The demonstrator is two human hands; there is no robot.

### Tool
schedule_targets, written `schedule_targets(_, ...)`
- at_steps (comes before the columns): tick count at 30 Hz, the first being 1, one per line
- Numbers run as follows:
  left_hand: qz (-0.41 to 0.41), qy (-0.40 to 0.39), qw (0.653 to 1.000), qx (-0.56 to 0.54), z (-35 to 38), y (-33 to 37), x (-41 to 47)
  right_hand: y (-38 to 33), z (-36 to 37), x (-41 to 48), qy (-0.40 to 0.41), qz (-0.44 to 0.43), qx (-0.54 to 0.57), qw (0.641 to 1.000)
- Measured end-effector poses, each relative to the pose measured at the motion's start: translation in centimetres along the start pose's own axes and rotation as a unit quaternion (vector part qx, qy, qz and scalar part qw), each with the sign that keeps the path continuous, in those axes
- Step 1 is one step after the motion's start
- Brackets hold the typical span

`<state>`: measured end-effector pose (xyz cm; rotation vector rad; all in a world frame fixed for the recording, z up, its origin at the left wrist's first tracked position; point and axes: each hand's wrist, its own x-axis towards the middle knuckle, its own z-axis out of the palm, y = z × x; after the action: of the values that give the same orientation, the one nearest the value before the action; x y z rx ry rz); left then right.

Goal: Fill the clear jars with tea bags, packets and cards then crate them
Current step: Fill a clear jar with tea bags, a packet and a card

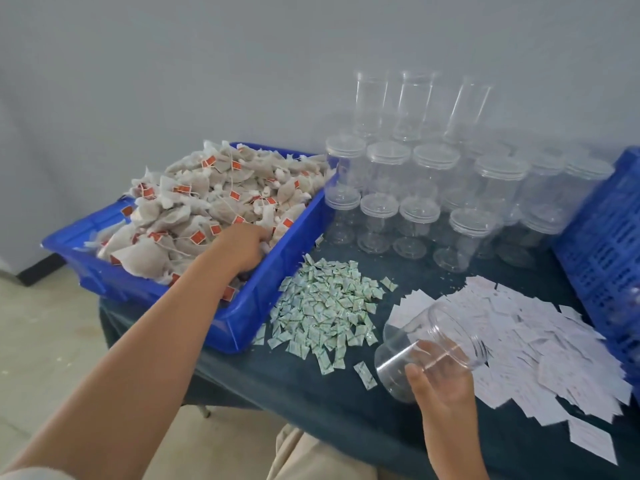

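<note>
While the left hand [242, 245] is buried in the heap of tea bags [221, 199] in the blue bin [263, 306], its fingers hidden so the grip cannot be told, the right hand [441, 379] clasps an open clear jar [429, 348] tilted on its side. Between bin and jar lies a pile of green-white packets [325, 306]; beyond the jar's mouth, white cards [540, 344] spread toward a blue crate [602, 258]. Behind the packets stand lidded empty jars [436, 202] on the dark table [311, 403].
</note>
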<state>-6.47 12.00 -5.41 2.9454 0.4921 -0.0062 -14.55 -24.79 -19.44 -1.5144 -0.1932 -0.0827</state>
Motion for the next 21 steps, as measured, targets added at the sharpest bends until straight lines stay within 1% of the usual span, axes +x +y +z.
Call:
schedule_targets(1, -0.018, 0.025, 0.999, -0.023, 0.0, -0.1, 0.1, -0.1, 0.0, 0.1, -0.005, -0.003, -0.001, 1.000)
schedule_targets(3, -0.053, 0.098, 0.991, -0.069, -0.7, -0.7, 0.2, 0.0, 0.2, -0.2, -0.029, -0.011, -0.040, 0.999)
schedule_targets(5, -0.059, 0.172, 0.979, -0.092, -2.1, -1.4, 0.1, 0.1, 0.2, -0.6, -0.027, 0.000, -0.071, 0.997)
schedule_targets(7, -0.049, 0.224, 0.964, -0.134, -3.7, -1.9, -0.4, 0.1, 0.2, -0.8, -0.033, -0.006, -0.101, 0.994)
schedule_targets(8, -0.039, 0.243, 0.952, -0.181, -4.5, -2.0, -0.7, 0.0, 0.2, -0.8, -0.035, -0.009, -0.114, 0.993)
schedule_targets(9, -0.026, 0.252, 0.932, -0.259, -5.3, -1.8, -1.1, -0.1, 0.3, -0.9, -0.032, -0.011, -0.119, 0.992)
schedule_targets(11, 0.000, 0.240, 0.865, -0.441, -6.8, -0.6, -2.2, -0.5, 0.4, -1.0, -0.019, -0.011, -0.113, 0.993)
schedule_targets(12, 0.017, 0.224, 0.837, -0.499, -7.4, 0.2, -2.8, -0.5, 0.4, -1.0, -0.019, -0.009, -0.110, 0.994)
schedule_targets(13, 0.034, 0.208, 0.824, -0.527, -7.8, 1.2, -3.3, -0.6, 0.4, -1.0, -0.022, -0.006, -0.109, 0.994)
schedule_targets(18, 0.126, 0.125, 0.802, -0.570, -8.5, 7.4, -6.4, -1.8, 0.8, -0.9, -0.041, 0.002, -0.125, 0.991)
schedule_targets(21, 0.173, 0.083, 0.780, -0.595, -8.3, 10.9, -7.9, -2.3, 1.0, -0.9, -0.051, 0.002, -0.129, 0.990)
